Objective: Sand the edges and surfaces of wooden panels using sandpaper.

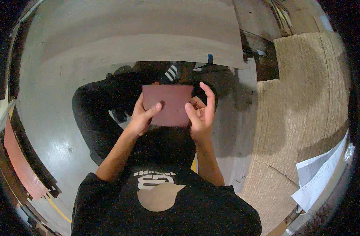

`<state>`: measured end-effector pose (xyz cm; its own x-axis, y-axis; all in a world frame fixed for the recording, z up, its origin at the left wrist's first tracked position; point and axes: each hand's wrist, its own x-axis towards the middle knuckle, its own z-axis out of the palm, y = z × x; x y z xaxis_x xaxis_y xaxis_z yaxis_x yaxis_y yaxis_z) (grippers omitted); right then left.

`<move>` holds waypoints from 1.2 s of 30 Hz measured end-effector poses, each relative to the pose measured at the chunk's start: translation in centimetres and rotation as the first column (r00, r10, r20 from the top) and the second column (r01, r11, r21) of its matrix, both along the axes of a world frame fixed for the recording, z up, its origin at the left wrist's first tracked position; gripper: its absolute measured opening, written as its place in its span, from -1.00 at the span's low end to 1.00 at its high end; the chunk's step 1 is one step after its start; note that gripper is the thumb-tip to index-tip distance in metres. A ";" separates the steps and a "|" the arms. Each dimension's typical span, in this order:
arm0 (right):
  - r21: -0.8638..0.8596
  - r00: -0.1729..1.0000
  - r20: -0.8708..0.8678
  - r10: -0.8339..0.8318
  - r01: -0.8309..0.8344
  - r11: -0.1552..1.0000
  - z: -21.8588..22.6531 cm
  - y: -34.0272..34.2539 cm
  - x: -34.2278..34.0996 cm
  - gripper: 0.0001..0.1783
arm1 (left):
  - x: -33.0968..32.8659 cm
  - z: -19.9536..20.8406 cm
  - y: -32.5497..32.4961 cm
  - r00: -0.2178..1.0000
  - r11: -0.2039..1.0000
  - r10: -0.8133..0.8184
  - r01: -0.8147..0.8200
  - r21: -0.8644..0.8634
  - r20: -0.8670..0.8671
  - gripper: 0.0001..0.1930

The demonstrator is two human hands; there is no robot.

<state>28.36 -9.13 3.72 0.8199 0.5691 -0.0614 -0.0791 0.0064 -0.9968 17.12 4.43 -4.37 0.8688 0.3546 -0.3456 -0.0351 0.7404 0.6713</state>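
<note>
Head view, from the left: a reddish board (22,161) lies at the far side, then dark trouser legs (95,108) spread behind the hands; the left hand (140,118) grips a maroon rectangular sheet (172,108) by its left edge, thumb on top, in front of the body; the right hand (202,120) lays its thumb over the right edge, forefinger raised, though whether it grips I cannot tell; farther right, white papers (317,177) rest on rough brown wood (301,94)
</note>
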 end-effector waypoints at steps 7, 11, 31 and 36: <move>0.051 0.863 -0.504 0.029 -0.004 0.999 -5.7 -0.6 -1.7 -0.58 | -0.2 -1.9 0.6 0.956 0.964 0.261 -0.265 -0.008 -0.134 -0.46; 0.231 0.618 -0.770 0.158 0.039 0.972 -5.7 1.4 -3.8 -0.70 | -0.8 -2.1 0.0 0.934 0.951 0.307 -0.310 0.014 -0.182 -0.39; -0.733 0.514 0.014 0.857 -0.578 0.359 -4.1 2.3 -3.3 -0.34 | -4.8 -2.3 8.1 0.997 0.998 0.002 0.003 0.065 -0.074 -0.26; -0.649 0.443 0.055 0.895 -0.665 0.369 -7.7 0.6 -2.9 -0.53 | -5.5 -0.6 9.2 0.969 0.812 -0.191 0.244 0.530 -0.153 -0.46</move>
